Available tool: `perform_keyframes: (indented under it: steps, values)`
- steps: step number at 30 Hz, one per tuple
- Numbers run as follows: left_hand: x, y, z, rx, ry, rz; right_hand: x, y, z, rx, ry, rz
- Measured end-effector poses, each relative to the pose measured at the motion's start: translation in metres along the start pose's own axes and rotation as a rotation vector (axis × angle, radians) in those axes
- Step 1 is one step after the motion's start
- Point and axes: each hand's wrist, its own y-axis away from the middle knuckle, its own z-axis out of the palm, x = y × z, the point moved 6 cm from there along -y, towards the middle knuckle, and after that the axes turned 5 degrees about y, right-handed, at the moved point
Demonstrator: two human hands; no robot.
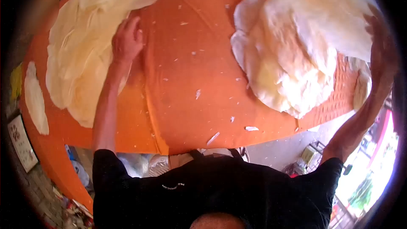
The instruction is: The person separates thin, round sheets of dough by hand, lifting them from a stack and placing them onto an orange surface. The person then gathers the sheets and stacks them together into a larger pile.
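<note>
My left hand (127,39) is over the right edge of a pile of thin, pale-yellow sheets (80,55), its fingers slightly bent and apart, with nothing visible in them. At the far right, my right hand (378,29) has its fingers on the edge of a large pale sheet (326,12), which seems pinched there; the dim, blurred picture edge hides part of the grip. Below that sheet is a rumpled heap of similar sheets (284,59). The exact material cannot be told.
An orange cloth (190,85) covers the table, with small pale scraps (251,128) scattered over it. A narrow pale piece (36,97) lies near the left edge. Ridged orange surface (341,89) shows beside the right heap. A framed panel (22,143) stands beyond the table's left side.
</note>
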Motion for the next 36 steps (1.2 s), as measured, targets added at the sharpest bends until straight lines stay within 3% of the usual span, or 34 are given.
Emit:
perform_keyframes:
  steps: [2, 5, 6, 7, 8, 9, 11, 14, 15, 16, 17, 18, 21, 24, 27, 31, 36]
  values:
    - [-0.013, -0.029, 0.013, 0.034, -0.214, 0.064, -0.023, 0.024, -0.017, 0.085, 0.484, -0.033]
    - [-0.047, -0.057, 0.036, 0.013, -0.395, 0.099, 0.026, 0.068, 0.032, -0.199, 0.385, 0.096]
    - [-0.057, -0.063, 0.039, 0.007, -0.393, 0.106, 0.015, 0.08, 0.05, -0.343, 0.366, 0.325]
    - [-0.064, -0.07, 0.041, 0.0, -0.394, 0.112, 0.036, 0.102, 0.08, -0.414, 0.292, 0.323]
    - [-0.071, -0.076, 0.044, -0.056, -0.376, 0.098, 0.068, 0.146, 0.118, -0.372, 0.31, 0.044]
    - [-0.077, -0.084, 0.041, -0.111, -0.365, 0.08, 0.068, 0.178, 0.135, -0.476, 0.276, -0.023]
    - [-0.074, -0.097, 0.02, -0.133, -0.359, 0.078, 0.018, 0.187, 0.143, -0.582, -0.102, 0.17]
    - [-0.015, -0.097, -0.019, -0.035, -0.247, 0.188, -0.037, 0.223, 0.176, -0.697, -0.703, 0.648]
    - [0.009, -0.084, -0.022, -0.035, -0.241, 0.294, -0.06, 0.225, 0.184, -0.679, -0.895, 0.651]
    - [0.037, -0.066, -0.025, -0.042, -0.232, 0.399, -0.075, 0.242, 0.213, -0.731, -1.126, 0.794]
    - [0.078, -0.039, -0.029, -0.096, -0.183, 0.404, -0.099, 0.244, 0.221, -0.807, -1.299, 0.995]
    - [0.11, -0.01, -0.028, -0.15, -0.042, 0.432, -0.121, 0.247, 0.238, -0.792, -1.499, 1.004]
    - [0.17, 0.085, -0.013, -0.354, 0.319, 0.22, -0.168, 0.258, 0.281, -0.859, -1.843, 1.185]
    - [0.198, 0.145, 0.009, -0.552, 0.492, -0.054, -0.183, 0.254, 0.289, -0.802, -2.014, 1.1]
    - [0.21, 0.156, 0.008, -0.401, 0.628, -0.107, -0.185, 0.253, 0.271, -0.736, -1.908, 1.179]
    - [0.206, 0.141, 0.015, -0.348, 0.584, -0.127, -0.19, 0.253, 0.269, -0.716, -1.833, 1.103]
    - [0.201, 0.12, 0.028, -0.329, 0.842, -0.326, -0.201, 0.255, 0.273, -0.655, -2.119, 1.037]
